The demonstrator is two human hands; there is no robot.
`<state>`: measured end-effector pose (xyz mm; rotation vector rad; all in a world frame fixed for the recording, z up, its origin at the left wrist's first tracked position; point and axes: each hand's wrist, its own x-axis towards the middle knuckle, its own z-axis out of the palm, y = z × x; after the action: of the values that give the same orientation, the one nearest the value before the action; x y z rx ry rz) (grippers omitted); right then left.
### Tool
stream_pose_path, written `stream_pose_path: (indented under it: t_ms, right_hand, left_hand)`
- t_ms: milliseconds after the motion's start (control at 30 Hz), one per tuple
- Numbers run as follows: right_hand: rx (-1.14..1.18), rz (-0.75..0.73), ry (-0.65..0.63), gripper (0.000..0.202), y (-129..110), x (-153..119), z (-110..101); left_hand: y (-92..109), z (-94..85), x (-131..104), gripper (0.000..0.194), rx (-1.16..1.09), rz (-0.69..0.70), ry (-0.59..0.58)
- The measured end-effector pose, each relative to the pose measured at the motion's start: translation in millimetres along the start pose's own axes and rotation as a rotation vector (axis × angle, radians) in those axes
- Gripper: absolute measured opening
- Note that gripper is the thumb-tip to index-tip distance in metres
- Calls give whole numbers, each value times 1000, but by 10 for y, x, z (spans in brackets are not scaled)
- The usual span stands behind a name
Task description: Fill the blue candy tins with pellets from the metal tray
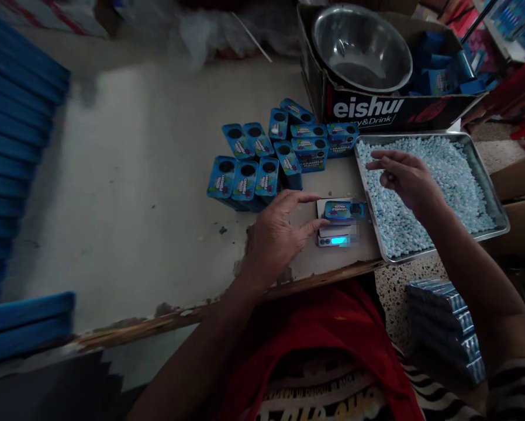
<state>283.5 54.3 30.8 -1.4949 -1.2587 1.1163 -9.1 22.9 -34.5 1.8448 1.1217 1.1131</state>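
Weighing seems the step: the left hand (275, 234) spreads wide at the box (338, 209) on the scale (332, 233); the right hand (408, 180) narrows above candies (453, 187), its hold unclear. Next likely calls for careful topping-up.

The small containers (268, 176) are bright blue with white lettering. The pellets (420, 204) are pale blue and white, their tray (501, 219) silver-grey. The scale (330, 232) is whitish, its display (338, 240) glowing cyan. The table (135, 204) is greyish white, the apron (315, 321) red, the sleeve (514, 383) striped black and white.
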Motion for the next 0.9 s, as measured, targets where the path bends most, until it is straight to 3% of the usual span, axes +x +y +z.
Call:
stream_pose_path:
  t_ms: [100,200,300,400,500,600,767,900]
  right_hand:
    - [-152,-61,-77,27,76,492,165]
    - [-539,-259,-106,18,55,837,510]
    - [-1012,-350,-170,21,-26,957,805]
    - [-1308,-324,-232,29,-89,914,920]
    - [-1322,-311,-222,33,-133,806,847]
    - [-1221,-312,-151,33,-165,664,634]
    - [-1047,-382,-7,27,-74,322,178]
    - [-942,-409,84,27,50,52,-42]
  left_hand:
    - [92,-67,17,35,51,82,-4]
    - [127,-155,2,29,105,95,20]
    - [126,-236,-27,27,154,68,58]
    - [134,-266,-22,28,180,82,53]
    - [162,-236,34,36,221,176,25]
    - [200,-144,117,50,302,257,-71]
    - [252,173,228,62,421,273,-253]
    - [249,429,252,69,502,260,-333]
